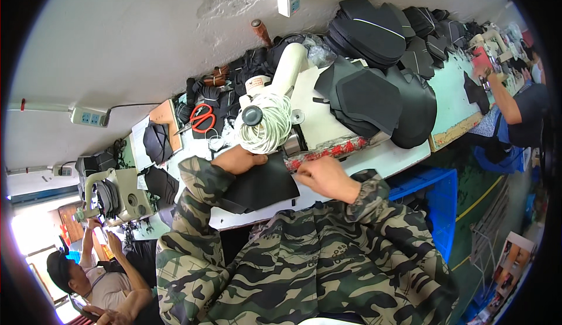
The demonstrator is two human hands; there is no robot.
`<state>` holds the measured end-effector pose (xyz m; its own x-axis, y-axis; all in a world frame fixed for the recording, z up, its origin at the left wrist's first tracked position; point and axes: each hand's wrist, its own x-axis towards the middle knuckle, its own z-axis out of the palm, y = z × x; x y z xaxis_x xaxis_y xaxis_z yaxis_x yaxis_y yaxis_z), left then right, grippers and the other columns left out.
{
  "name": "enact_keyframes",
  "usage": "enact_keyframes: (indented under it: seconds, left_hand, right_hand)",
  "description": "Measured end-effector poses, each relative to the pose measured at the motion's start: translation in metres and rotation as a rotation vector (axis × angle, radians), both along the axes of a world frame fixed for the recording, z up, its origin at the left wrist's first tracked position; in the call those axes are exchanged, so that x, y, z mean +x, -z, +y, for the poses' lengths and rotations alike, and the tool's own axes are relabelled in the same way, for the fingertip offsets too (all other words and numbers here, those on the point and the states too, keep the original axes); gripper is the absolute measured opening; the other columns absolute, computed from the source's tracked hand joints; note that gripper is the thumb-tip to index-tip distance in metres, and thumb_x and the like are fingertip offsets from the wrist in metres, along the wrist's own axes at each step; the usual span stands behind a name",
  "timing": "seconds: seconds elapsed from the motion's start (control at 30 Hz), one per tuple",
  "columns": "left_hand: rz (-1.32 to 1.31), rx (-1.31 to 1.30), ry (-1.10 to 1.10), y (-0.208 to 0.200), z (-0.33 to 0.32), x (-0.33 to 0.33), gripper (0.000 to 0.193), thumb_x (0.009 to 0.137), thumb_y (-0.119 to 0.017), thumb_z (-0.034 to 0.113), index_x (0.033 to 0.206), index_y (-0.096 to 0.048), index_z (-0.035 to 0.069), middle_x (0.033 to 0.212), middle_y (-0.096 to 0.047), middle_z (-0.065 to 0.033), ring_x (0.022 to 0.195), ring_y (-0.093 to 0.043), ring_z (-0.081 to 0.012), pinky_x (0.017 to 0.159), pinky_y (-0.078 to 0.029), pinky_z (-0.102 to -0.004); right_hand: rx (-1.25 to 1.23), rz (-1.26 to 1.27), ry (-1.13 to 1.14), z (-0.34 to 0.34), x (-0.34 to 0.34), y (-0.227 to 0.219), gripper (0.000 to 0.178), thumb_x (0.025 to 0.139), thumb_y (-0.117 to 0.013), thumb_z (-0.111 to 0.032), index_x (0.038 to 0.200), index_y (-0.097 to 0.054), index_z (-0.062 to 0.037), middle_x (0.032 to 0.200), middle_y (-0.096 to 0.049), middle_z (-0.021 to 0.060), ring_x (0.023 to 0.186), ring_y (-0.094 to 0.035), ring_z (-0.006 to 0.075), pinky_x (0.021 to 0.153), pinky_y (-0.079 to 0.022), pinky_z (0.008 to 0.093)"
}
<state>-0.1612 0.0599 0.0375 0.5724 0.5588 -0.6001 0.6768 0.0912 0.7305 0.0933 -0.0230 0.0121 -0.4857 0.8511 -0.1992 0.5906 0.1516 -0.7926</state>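
A black, flat, flexible piece (pixel 261 188) lies at the front of the white worktable and hangs over its edge. My left hand (pixel 239 160) is at the piece's upper left edge, its fingers closed on it. Beside the piece's right edge, my right hand (pixel 329 179) is closed, fingers curled and fingertips together; whatever may be in them is hidden. Just beyond both hands stands a cream-coloured machine (pixel 291 67) with a coil of white cord (pixel 270 127) hung on it. Red patches (pixel 328 151) mark its front edge.
Stacked black cut pieces (pixel 369 100) cover the machine's right side. Red-handled scissors (pixel 202 118) lie to the left. A blue crate (pixel 439 208) stands below the table at right. One co-worker (pixel 108 281) sits at left; another (pixel 521 111) works at far right.
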Motion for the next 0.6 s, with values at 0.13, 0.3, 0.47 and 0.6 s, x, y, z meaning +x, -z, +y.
enact_keyframes:
  seconds: [0.13,0.3,0.47,0.6]
  left_hand:
    - [-0.110,0.094,0.042,0.000,0.018,-0.003,0.038,0.089,-0.063,0.014,0.125,-0.057,0.004,0.121,-0.061,-0.0134,0.109,-0.056,-0.0245,0.097,-0.043,-0.0339]
    - [-0.313,0.829,-0.001,0.013,0.013,0.018,0.026,0.082,-0.069,0.009,0.108,-0.065,0.004,0.098,-0.066,-0.0102,0.086,-0.060,-0.0257,0.082,-0.050,-0.0368]
    - [-0.043,0.559,0.049,0.012,0.000,0.018,0.031,0.087,-0.066,0.009,0.117,-0.063,0.004,0.102,-0.067,-0.0141,0.089,-0.064,-0.0288,0.079,-0.052,-0.0381]
    - [0.082,0.768,-0.030,-0.003,-0.025,0.007,0.029,0.097,-0.057,0.015,0.123,-0.058,0.001,0.098,-0.066,-0.0122,0.073,-0.065,-0.0209,0.060,-0.052,-0.0313]
  right_hand:
    - [0.081,0.034,0.078,0.022,0.022,-0.019,0.022,0.081,-0.071,-0.022,0.094,-0.066,-0.0048,0.081,-0.068,0.0135,0.078,-0.066,0.0339,0.071,-0.052,0.0441]
    - [0.376,-0.187,-0.119,0.066,0.019,-0.022,0.035,0.072,-0.078,-0.026,0.096,-0.065,-0.0036,0.090,-0.065,0.0130,0.092,-0.062,0.0334,0.076,-0.050,0.0459]
    - [0.450,-0.423,-0.343,0.085,0.005,-0.031,0.044,0.068,-0.079,-0.031,0.099,-0.064,-0.0029,0.085,-0.067,0.0090,0.084,-0.064,0.0330,0.076,-0.048,0.0450]
    - [0.243,-0.395,-0.266,0.061,0.024,-0.033,0.027,0.075,-0.073,-0.025,0.091,-0.066,-0.0049,0.079,-0.065,0.0122,0.082,-0.064,0.0347,0.073,-0.048,0.0458]
